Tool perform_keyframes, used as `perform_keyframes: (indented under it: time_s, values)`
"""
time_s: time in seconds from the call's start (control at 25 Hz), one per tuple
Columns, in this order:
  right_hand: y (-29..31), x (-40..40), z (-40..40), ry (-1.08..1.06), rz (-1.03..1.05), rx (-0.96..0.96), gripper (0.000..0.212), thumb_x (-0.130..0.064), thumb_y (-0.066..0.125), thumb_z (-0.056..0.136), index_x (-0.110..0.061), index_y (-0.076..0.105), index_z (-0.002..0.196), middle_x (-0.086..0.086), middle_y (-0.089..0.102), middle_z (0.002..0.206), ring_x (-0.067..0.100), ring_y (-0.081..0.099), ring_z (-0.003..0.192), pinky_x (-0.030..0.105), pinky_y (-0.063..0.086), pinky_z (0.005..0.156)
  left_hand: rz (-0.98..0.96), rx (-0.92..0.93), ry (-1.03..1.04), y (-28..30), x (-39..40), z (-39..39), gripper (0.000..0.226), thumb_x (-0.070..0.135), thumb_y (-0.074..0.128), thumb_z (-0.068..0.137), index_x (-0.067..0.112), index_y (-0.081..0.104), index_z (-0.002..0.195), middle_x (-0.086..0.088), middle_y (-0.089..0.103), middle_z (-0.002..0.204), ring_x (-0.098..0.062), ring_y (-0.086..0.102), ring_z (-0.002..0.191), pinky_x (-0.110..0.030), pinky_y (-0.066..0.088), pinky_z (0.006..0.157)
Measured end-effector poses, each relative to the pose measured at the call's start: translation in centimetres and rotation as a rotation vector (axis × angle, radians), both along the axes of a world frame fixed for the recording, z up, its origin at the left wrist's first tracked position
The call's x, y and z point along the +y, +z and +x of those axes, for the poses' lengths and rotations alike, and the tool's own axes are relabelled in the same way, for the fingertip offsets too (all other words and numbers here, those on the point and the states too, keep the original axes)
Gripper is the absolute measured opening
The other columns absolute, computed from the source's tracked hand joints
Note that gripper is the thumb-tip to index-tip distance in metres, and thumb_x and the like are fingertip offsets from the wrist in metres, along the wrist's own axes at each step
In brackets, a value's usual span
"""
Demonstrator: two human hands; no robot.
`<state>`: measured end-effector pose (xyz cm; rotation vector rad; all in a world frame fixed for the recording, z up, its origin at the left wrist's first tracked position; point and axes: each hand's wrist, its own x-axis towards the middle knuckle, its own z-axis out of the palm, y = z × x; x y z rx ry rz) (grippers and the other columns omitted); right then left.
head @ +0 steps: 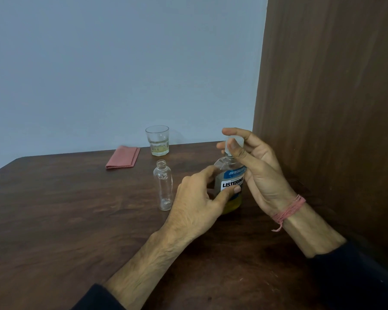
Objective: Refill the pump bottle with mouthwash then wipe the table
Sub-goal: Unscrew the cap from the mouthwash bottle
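Note:
A Listerine mouthwash bottle (pixel 232 175) with yellow liquid stands upright on the dark wooden table (pixel 76 209). My left hand (pixel 199 204) grips its body from the left. My right hand (pixel 253 166) has thumb and fingers closed around the bottle's clear cap (pixel 234 143). To the left stands a small clear bottle (pixel 164 186), empty, upright, with its neck uncovered and no pump in sight. A folded pink cloth (pixel 123 159) lies further back on the table.
A drinking glass (pixel 158 140) with a little yellowish liquid stands at the table's back edge by the pale wall. A brown wooden panel (pixel 334 108) rises along the right side, close to my right hand.

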<state>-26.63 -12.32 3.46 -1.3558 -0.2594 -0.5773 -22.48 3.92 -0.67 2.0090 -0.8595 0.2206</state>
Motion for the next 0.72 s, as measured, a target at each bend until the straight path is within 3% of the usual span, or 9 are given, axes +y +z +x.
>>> perform_keyframes:
  time_s: [0.24,0.52,0.6,0.72]
  values:
    - [0.2,-0.3,-0.4,0.007,-0.080,0.002,0.029,-0.036,0.067,0.100,-0.013,0.077,0.114,0.006,0.076,0.101,0.017,0.073,0.101,0.028,0.061,0.085,-0.006,0.068,-0.108,0.3,0.4,0.1,0.052,0.056,0.077,0.103,0.038,0.067,0.151,0.019,0.081,0.134,0.003,0.074,0.124,-0.038,0.064,0.108]
    - [0.4,-0.3,-0.8,0.035,-0.128,-0.009,0.030,-0.033,0.066,0.101,-0.009,0.073,0.118,0.008,0.074,0.100,0.019,0.072,0.096,0.029,0.061,0.084,-0.044,0.164,-0.205,0.3,0.9,0.3,0.047,0.051,0.079,0.103,0.041,0.068,0.147,0.022,0.082,0.130,0.009,0.074,0.120,-0.037,0.065,0.107]
    - [0.7,0.2,-1.0,-0.028,-0.151,-0.070,0.036,-0.033,0.071,0.098,-0.006,0.071,0.121,0.009,0.075,0.099,0.019,0.073,0.096,0.028,0.061,0.083,-0.021,0.103,-0.172,0.3,0.8,0.0,0.045,0.053,0.078,0.103,0.043,0.069,0.146,0.023,0.082,0.127,0.006,0.076,0.116,-0.035,0.067,0.100]
    - [1.8,0.1,-1.7,-0.168,-0.158,-0.243,0.038,-0.030,0.069,0.099,-0.002,0.067,0.124,0.011,0.076,0.099,0.022,0.076,0.096,0.031,0.058,0.089,0.098,-0.140,-0.033,0.2,0.2,-1.0,0.044,0.066,0.068,0.099,0.047,0.065,0.139,0.026,0.080,0.102,0.003,0.073,0.088,-0.031,0.064,0.081]
